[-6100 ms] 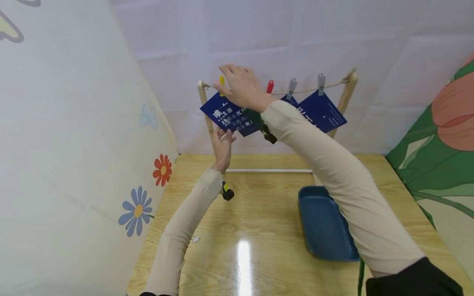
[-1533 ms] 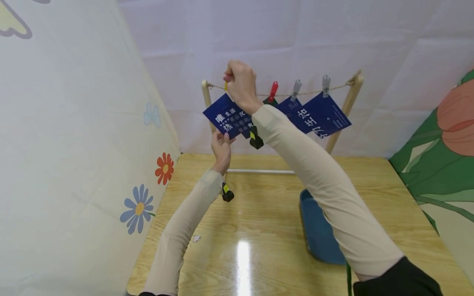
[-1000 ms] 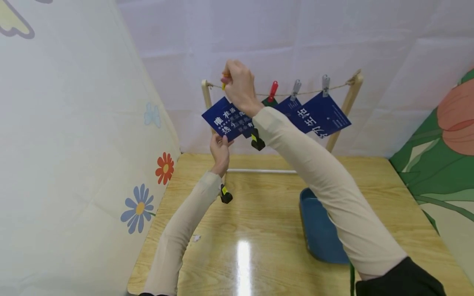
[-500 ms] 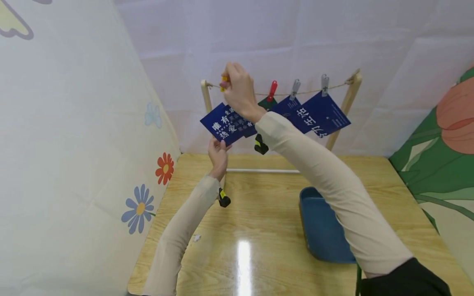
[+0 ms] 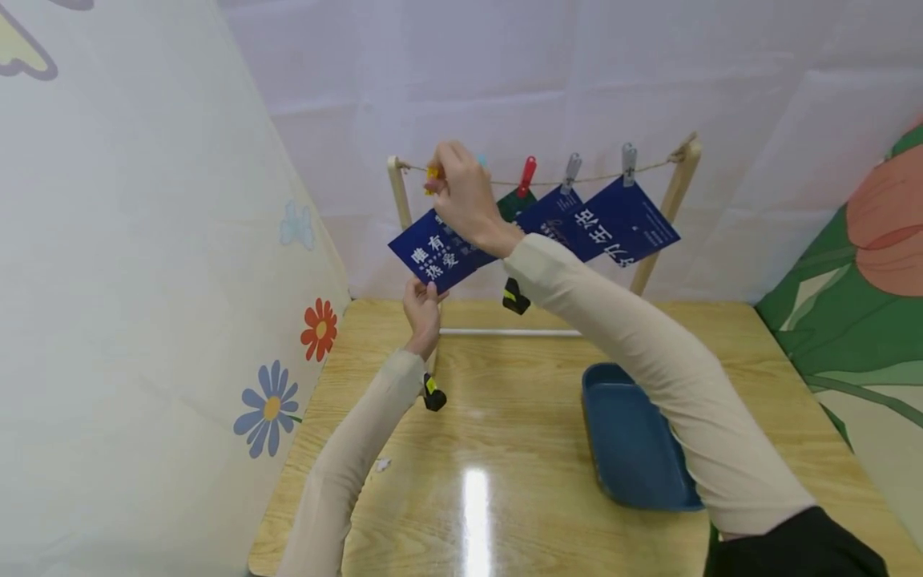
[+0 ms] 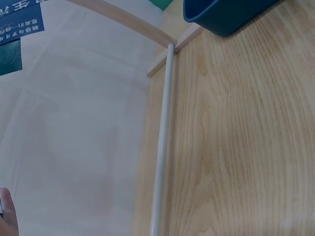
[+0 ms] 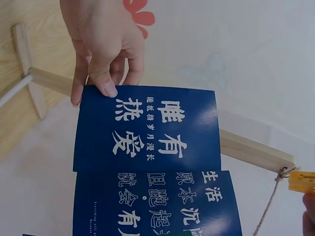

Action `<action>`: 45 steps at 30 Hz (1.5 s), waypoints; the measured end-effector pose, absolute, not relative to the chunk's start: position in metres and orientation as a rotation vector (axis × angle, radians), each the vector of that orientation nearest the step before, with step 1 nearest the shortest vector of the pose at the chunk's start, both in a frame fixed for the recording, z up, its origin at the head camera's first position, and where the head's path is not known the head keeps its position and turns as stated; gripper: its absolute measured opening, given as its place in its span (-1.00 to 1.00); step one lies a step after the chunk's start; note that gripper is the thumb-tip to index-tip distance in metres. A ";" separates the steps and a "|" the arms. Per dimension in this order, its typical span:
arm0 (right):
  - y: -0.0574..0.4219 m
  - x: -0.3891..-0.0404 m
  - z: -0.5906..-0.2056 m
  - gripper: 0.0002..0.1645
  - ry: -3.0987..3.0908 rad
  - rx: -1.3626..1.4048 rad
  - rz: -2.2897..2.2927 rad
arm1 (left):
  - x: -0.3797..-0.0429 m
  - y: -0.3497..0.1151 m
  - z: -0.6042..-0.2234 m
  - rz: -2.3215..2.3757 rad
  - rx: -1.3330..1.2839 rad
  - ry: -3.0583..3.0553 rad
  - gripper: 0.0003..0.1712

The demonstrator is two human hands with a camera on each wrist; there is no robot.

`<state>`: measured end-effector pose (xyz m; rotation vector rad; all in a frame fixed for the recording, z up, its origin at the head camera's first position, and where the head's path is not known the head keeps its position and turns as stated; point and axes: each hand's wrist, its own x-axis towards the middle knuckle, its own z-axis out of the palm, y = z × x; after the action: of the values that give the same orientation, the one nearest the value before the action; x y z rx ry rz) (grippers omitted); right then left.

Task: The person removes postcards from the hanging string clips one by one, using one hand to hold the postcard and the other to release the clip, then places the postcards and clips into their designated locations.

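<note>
My left hand point(image 5: 423, 314) pinches the lower corner of a dark blue card point(image 7: 147, 129) with white lettering, thumb on the printed face. In the right wrist view this card overlaps a second blue card point(image 7: 152, 206). My right hand point(image 5: 461, 192) is raised at the rope and pinches a yellow clothespin point(image 7: 301, 182). The clothespin is apart from the held card, near where the rope point(image 7: 268, 206) is tied to the wooden post. Only a fingertip of the left hand point(image 6: 7, 211) shows in the left wrist view.
Along the rope hang a green card point(image 5: 510, 205) under a red clothespin point(image 5: 528, 175) and blue cards point(image 5: 634, 220) under grey clothespins point(image 5: 629, 164). A light blue clip point(image 5: 481, 161) peeks from behind the right hand. A blue tray point(image 5: 634, 441) stands on the table point(image 5: 505, 417), partly under the right arm.
The right hand, first open over the clip, has closed on the yellow clothespin and come down slightly. The left hand has drawn the card down and leftward, showing more lettering.
</note>
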<state>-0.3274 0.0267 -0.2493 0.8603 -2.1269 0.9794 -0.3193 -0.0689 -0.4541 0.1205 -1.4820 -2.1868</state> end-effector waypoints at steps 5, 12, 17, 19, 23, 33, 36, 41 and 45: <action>0.031 -0.323 -0.253 -0.85 -2.137 0.887 0.967 | -0.317 -0.072 -0.461 -2.164 0.129 -1.526 -0.91; 0.038 -0.321 -0.263 -0.85 -2.156 0.925 0.943 | -0.312 -0.075 -0.469 -2.169 0.171 -1.581 -0.90; 0.043 -0.319 -0.270 -0.88 -2.160 0.941 0.949 | -0.308 -0.076 -0.474 -2.180 0.181 -1.605 -0.91; 0.045 -0.318 -0.273 -0.88 -2.162 0.941 0.944 | -0.306 -0.077 -0.476 -2.179 0.179 -1.612 -0.92; 0.049 -0.316 -0.278 -0.86 -2.159 0.935 0.945 | -0.302 -0.078 -0.480 -2.175 0.177 -1.634 -0.91; 0.059 -0.311 -0.294 -0.83 -2.187 0.943 0.959 | -0.296 -0.080 -0.494 -2.102 0.195 -1.716 -0.92; 0.062 -0.310 -0.299 -0.81 -2.195 0.939 0.970 | -0.294 -0.081 -0.498 -2.076 0.193 -1.747 -0.94; 0.068 -0.309 -0.306 -0.83 -2.177 0.951 0.971 | -0.289 -0.081 -0.506 -2.055 0.167 -1.778 -0.95; 0.073 -0.308 -0.313 -0.79 -2.183 0.953 0.973 | -0.281 -0.081 -0.508 -2.046 0.150 -1.817 -0.91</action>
<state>-0.3082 0.0727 -0.3125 0.9532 -2.1832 0.9725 -0.2809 -0.0811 -0.5077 0.1501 -1.8174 -2.0462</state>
